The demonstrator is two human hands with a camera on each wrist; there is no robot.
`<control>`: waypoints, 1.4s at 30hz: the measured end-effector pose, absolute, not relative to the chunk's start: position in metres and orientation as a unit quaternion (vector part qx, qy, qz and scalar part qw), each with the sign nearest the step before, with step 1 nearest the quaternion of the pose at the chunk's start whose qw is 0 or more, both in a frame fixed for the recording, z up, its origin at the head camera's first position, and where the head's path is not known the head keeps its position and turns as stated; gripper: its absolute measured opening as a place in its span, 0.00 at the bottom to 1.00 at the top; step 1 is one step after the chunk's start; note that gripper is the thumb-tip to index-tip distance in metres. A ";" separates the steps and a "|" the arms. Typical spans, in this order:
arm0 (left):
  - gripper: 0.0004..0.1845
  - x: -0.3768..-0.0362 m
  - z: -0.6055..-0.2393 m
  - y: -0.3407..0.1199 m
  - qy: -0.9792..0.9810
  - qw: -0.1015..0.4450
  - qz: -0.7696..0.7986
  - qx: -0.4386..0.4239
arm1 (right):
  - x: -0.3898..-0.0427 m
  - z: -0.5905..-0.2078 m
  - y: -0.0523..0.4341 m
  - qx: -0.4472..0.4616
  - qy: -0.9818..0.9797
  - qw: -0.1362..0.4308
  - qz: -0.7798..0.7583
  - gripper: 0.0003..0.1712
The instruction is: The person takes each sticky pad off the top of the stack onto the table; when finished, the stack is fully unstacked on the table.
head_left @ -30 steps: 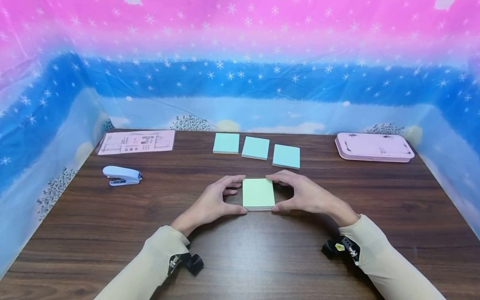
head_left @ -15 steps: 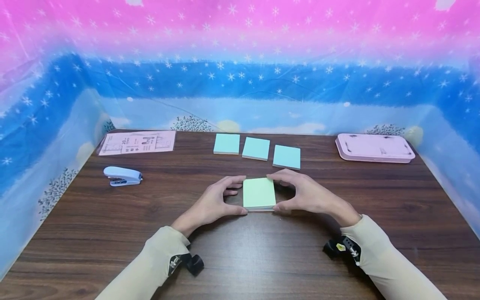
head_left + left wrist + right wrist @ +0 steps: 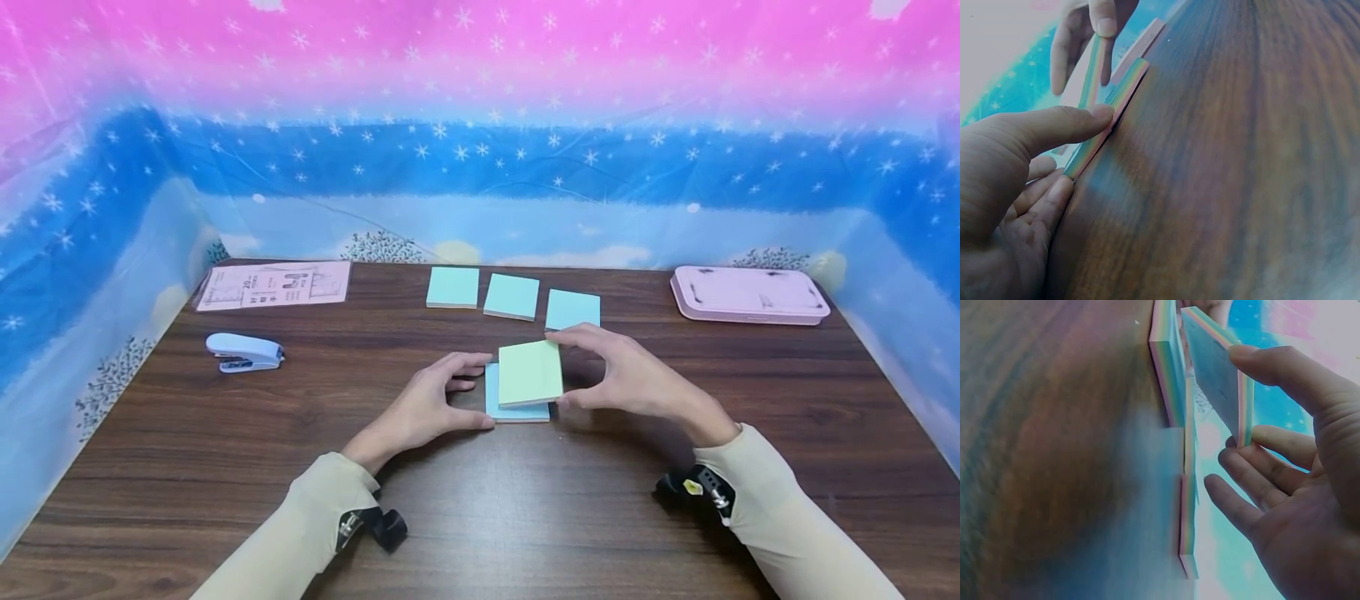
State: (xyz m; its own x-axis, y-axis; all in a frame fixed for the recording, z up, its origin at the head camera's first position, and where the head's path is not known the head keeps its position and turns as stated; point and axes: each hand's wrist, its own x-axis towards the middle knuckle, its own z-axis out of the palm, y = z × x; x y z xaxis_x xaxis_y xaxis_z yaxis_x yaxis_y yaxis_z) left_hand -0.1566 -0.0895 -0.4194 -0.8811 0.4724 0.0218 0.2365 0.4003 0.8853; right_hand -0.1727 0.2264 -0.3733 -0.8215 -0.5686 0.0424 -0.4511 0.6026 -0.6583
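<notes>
My right hand (image 3: 600, 375) pinches a green-topped block of sticky notes (image 3: 530, 373) between thumb and fingers and holds it tilted just above the table; the right wrist view shows that block (image 3: 1219, 375) clear of the pad below. Under it lies a blue-topped pad (image 3: 495, 400) flat on the table. My left hand (image 3: 438, 400) steadies that lower pad (image 3: 1107, 122), thumb at its near corner and forefinger at its far corner.
Three blue sticky-note pads (image 3: 452, 287) (image 3: 512, 296) (image 3: 573, 309) lie in a row behind. A light blue stapler (image 3: 243, 351) and a pink printed sheet (image 3: 273, 284) lie at the left, a pink tray (image 3: 750, 294) at the back right. A starry plastic sheet walls the wooden table (image 3: 480, 500).
My right hand has lifted the green-topped upper part off the stack, up and a little to the right, baring a blue pad beneath. The left hand has stayed in place.
</notes>
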 end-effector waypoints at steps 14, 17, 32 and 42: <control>0.39 -0.157 -0.420 -0.090 0.818 0.102 0.510 0.246 | -0.173 -0.359 0.239 -0.260 0.899 0.062 -0.346 0.48; 0.39 -0.157 -0.421 -0.089 0.819 0.102 0.509 0.243 | -0.174 -0.356 0.243 -0.253 0.903 0.055 -0.344 0.48; 0.38 -0.154 -0.421 -0.089 0.811 0.099 0.521 0.247 | -0.174 -0.350 0.258 -0.224 0.909 0.023 -0.352 0.47; 0.38 -0.155 -0.419 -0.090 0.813 0.097 0.520 0.245 | -0.170 -0.348 0.286 -0.196 0.926 0.012 -0.323 0.48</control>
